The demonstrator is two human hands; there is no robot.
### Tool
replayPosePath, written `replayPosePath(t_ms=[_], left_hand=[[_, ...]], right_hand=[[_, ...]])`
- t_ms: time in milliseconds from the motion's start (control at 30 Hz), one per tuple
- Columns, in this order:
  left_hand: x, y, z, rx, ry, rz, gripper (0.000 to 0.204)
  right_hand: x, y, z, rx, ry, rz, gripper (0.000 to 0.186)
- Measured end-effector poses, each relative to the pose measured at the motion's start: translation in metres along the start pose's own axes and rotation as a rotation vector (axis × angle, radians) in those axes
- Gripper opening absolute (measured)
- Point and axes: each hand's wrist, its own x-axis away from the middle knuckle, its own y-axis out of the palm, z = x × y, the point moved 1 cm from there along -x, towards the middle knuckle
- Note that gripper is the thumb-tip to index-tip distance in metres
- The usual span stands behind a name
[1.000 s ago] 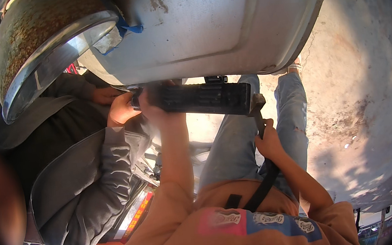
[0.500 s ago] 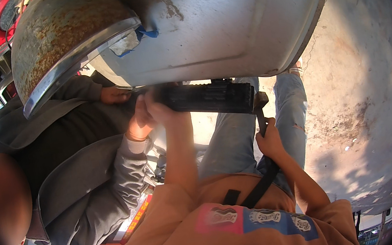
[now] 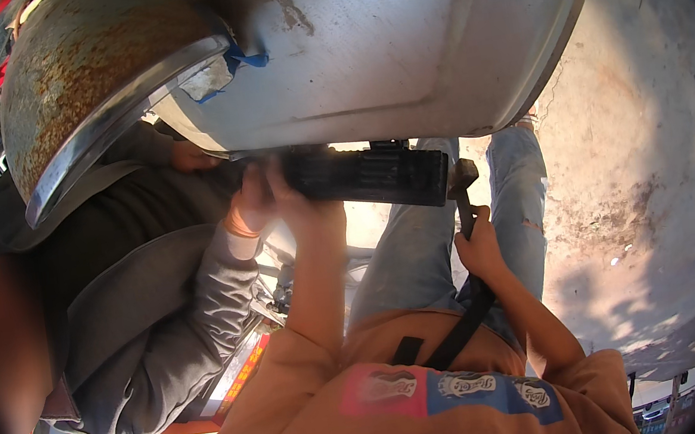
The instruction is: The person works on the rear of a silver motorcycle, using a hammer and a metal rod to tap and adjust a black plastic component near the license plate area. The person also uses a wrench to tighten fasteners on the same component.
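Observation:
A long black ribbed part, seemingly plastic, lies level just under the lower edge of a silver-white vehicle panel. My left hand grips it near its left end, its fingers slightly blurred. A hammer with a dark, blocky head is in my right hand, fingers wrapped round its handle. The hammer's head sits right beside the part's right end; whether they touch I cannot tell. Next to my left hand, a co-worker's hand is at the same part's left end.
The co-worker in a grey jacket stands close on my left, with another hand near the panel's edge. A rusty curved fender with a chrome rim juts out at upper left. Sunlit concrete ground stretches to the right.
The vehicle panel and fender shift slightly left in view. The black part's right end dips a little, and the hammer head has a small gap or contact change there. Both my hands keep their grips.

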Motion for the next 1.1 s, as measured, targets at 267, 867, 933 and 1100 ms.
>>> replayPosePath(t_ms=[267,867,933,1100], left_hand=[[0.005,0.004,-0.027,0.030,0.032,-0.164,0.036],[0.032,0.041,-0.038,-0.044,0.015,0.116,0.022],[0.032,0.041,-0.037,-0.052,0.017,0.092,0.022],[0.032,0.044,-0.035,-0.034,0.015,0.099,0.022]], right_hand=[[-0.002,-0.012,-0.003,-0.045,0.047,0.028,0.049],[-0.007,-0.031,0.006,-0.051,0.080,0.062,0.046],[-0.007,-0.036,0.002,-0.042,0.080,0.064,0.047],[-0.008,-0.036,0.007,-0.027,0.022,0.091,0.047]])
